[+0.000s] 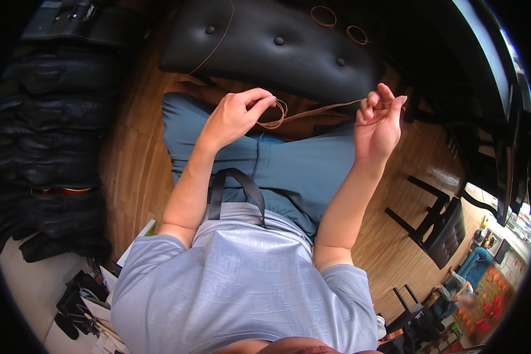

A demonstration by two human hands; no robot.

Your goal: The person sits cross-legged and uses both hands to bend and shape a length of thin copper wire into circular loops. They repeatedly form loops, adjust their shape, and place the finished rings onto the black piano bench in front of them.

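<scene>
My left hand (236, 118) pinches a looped bundle of thin brown cord (269, 124) between thumb and fingertips, above my lap. From that loop several strands stretch right to my right hand (379, 127). There the fingers curl round the end of the strands, palm turned up, with the thumb raised beside the forefinger. Just beyond both hands is a black tufted bench (248, 62). On its right part lie two small brown cord coils, a far coil (323, 17) and a near coil (357, 35). A single loose cord (219, 45) trails over its left part.
Black leather-like goods (56, 112) are stacked along the left. A dark strap (242, 174) loops up at my waist. On the wooden floor (135, 177) to the right stands a black chair (439, 230). Another person (457, 286) sits far off at lower right.
</scene>
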